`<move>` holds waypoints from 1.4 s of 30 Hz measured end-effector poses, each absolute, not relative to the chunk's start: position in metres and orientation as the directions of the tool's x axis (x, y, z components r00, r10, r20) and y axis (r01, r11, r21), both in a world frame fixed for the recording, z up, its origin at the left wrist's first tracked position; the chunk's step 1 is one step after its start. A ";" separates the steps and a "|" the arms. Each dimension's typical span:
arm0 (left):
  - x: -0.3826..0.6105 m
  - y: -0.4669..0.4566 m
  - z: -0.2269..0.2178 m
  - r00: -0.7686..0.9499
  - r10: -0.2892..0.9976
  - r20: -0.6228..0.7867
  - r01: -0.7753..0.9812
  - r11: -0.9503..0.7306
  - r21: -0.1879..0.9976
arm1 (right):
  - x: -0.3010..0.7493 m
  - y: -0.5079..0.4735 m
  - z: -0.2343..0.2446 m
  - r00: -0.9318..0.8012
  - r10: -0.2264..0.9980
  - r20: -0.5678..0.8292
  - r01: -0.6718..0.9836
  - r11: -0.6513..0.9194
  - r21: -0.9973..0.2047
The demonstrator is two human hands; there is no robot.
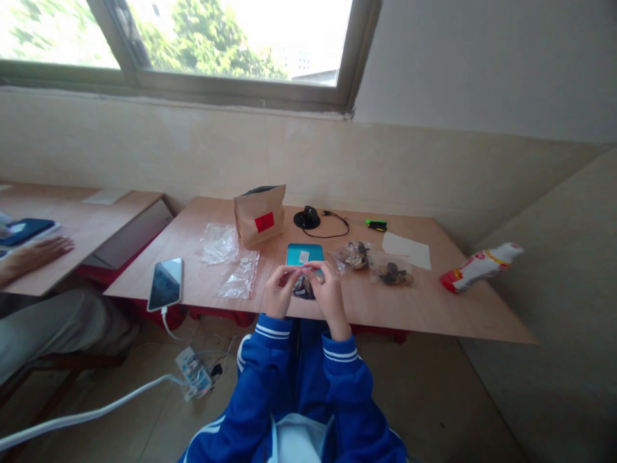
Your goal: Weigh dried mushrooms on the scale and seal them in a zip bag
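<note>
The left hand point(278, 294) and right hand point(330, 294) pinch the upper edge of a small clear plastic bag of dark pieces point(303, 289), its body below their fingertips.

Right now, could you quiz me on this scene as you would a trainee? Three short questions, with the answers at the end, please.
1. True or false: a white cable is plugged into the phone.
2. What do the left hand and the right hand hold between them?
3. Fill the blank: the upright paper bag carries a ____ label.

Key:
1. True.
2. A small see-through bag with dark pieces in it.
3. Red.
</note>
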State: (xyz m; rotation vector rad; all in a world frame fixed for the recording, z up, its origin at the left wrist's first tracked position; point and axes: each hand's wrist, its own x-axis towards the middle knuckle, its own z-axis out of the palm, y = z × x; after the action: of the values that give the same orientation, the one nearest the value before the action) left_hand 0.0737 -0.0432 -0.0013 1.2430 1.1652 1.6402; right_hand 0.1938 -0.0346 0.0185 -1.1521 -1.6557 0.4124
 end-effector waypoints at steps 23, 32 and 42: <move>0.073 -0.043 -0.001 -0.420 0.854 0.307 0.122 -0.282 0.952 | 0.185 -0.026 0.012 -0.105 0.798 0.594 0.577 0.535 -0.617; 0.075 -0.033 0.002 -0.335 0.891 0.306 0.069 -0.301 0.951 | 0.202 -0.009 0.011 -0.111 0.782 0.613 0.582 0.551 -0.598; 0.078 -0.024 0.007 -0.340 0.914 0.223 -0.006 -0.240 0.971 | 0.227 0.000 0.029 -0.240 0.820 0.519 0.549 0.556 -0.624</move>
State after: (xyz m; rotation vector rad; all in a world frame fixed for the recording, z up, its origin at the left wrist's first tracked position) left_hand 0.0781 -0.0236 0.0066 1.1640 1.2995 1.6667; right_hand 0.2269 0.0001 0.0285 -1.1088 -1.9269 0.3964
